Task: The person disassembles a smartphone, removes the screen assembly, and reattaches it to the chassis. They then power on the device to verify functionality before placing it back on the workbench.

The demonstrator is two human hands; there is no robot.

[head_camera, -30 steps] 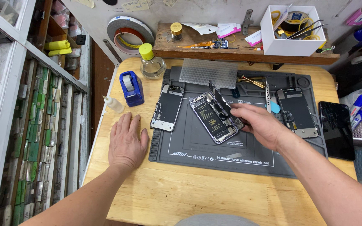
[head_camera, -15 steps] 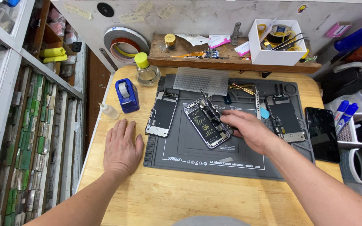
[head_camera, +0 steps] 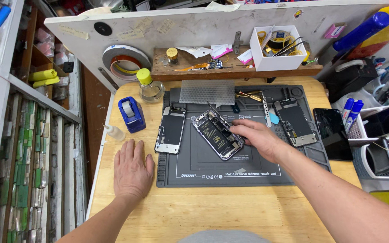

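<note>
- The left hand [head_camera: 133,170] lies flat and open, palm down, fingers spread, on the wooden table [head_camera: 203,216] just left of the dark repair mat [head_camera: 230,173]; it holds nothing.
- The right hand [head_camera: 254,138] reaches over the mat with its fingers curled down, pinching a thin dark tool [head_camera: 215,110] whose tip points far-left over the opened phone [head_camera: 217,135].
- The opened phone lies tilted on the middle of the mat, insides facing up (battery and small parts show); the right hand's fingertips touch its right edge.
- A second phone part [head_camera: 170,130], dark with a metal frame, lies on the mat's left edge, just left of the opened phone and apart from it.
- A third phone part [head_camera: 296,122] lies on the right of the mat, beyond the right hand.
- A dark phone screen [head_camera: 332,133] lies off the mat at the right.
- Far left on the table: a blue tape holder [head_camera: 131,114], a small glass bottle with a yellow cap [head_camera: 149,86], and a little white dropper bottle [head_camera: 114,132] near the left hand.
- A white box [head_camera: 278,54] of tools sits on the wooden shelf [head_camera: 203,69] at the far side.
</note>
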